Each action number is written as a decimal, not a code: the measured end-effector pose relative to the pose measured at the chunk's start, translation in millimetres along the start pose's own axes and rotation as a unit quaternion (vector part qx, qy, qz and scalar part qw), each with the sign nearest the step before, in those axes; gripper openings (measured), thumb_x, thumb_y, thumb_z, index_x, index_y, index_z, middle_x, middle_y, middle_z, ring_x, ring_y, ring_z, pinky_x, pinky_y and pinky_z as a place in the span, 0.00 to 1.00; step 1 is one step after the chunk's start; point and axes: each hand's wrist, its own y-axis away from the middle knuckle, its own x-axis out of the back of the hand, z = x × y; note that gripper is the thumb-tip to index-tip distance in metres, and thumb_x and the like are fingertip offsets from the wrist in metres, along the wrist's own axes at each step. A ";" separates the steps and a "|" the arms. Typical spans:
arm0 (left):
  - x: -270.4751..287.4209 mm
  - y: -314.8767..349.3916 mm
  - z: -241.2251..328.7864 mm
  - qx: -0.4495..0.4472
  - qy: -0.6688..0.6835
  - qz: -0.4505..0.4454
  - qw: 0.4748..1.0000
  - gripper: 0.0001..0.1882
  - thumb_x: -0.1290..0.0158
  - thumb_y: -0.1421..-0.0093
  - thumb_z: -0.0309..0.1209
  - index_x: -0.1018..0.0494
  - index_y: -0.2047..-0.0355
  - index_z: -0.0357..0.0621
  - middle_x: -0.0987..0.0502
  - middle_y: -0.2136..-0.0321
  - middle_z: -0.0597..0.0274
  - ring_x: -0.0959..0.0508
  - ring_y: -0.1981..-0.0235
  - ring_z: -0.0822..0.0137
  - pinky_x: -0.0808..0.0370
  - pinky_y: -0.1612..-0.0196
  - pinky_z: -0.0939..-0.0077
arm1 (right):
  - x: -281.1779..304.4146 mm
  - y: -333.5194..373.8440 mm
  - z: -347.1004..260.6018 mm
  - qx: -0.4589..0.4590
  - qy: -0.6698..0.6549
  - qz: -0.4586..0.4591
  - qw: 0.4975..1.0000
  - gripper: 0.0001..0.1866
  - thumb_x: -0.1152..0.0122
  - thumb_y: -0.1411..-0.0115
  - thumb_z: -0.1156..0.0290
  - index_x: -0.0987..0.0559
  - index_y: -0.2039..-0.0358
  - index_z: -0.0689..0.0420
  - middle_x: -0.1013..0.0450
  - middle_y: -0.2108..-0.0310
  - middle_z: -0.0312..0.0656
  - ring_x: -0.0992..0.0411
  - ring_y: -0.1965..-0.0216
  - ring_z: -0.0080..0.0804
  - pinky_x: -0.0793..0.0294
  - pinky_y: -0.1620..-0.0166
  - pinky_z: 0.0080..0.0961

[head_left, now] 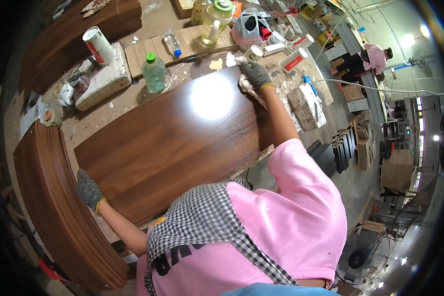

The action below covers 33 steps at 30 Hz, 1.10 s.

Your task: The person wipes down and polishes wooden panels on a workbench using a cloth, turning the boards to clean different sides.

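1. Brown wood-grain panel (172, 148) lies flat across a littered worktable (97, 121), directly in front of a worker in a checked apron (197, 209); clock positions here are read from the panel's middle.

2. At 8 o'clock, the gloved left hand (90, 190) rests at the panel's near left corner, fingers extended and close together; whether they grip the edge cannot be told. A stack of brown mouldings (59, 202) stands just beside it.

3. At 1 o'clock, the gloved right hand (256, 75) reaches to the far right corner, fingers curled over a crumpled pale cloth (246, 86), their tips partly hidden.

4. The stroke, judged a wipe, would be best served by a flat-folded cloth, even pressure along the grain and overlapping passes out to the edge, with the left hand steadying the panel. The bright glare should help reveal streaks.

5. Beyond the far edge, a green-capped bottle (154, 76) stands near 11 o'clock and a stained white block (306, 107) sits between 2 and 3; sleeve and cloth should clear both.

6. Farther off at 2 o'clock, a co-worker in pink (375, 56) bends over a bench.
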 end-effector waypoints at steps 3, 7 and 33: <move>3.1 6.3 8.9 0.028 -0.011 -0.016 0.999 0.30 0.67 0.26 0.47 0.28 0.39 0.37 0.26 0.39 0.47 0.27 0.38 0.51 0.34 0.34 0.64 | 30.4 0.6 7.6 0.144 0.388 0.034 0.910 0.22 0.53 0.31 0.61 0.28 0.39 0.51 0.22 0.54 0.58 0.21 0.56 0.55 0.24 0.50 0.46; -8.1 4.6 -46.8 -0.104 -0.073 0.049 0.991 0.23 0.62 0.27 0.35 0.26 0.42 0.35 0.24 0.43 0.47 0.24 0.42 0.53 0.30 0.37 0.65 | 39.7 6.0 -8.5 0.381 0.200 0.273 0.860 0.27 0.46 0.38 0.72 0.33 0.38 0.61 0.23 0.58 0.56 0.24 0.57 0.56 0.24 0.53 0.46; 1.6 16.3 -18.4 -0.011 0.014 0.041 0.999 0.26 0.61 0.27 0.45 0.24 0.44 0.38 0.22 0.46 0.47 0.23 0.43 0.51 0.29 0.39 0.62 | -85.2 65.5 -102.9 0.305 0.437 -0.028 0.846 0.16 0.45 0.41 0.67 0.18 0.53 0.53 0.26 0.47 0.52 0.29 0.44 0.49 0.32 0.41 0.48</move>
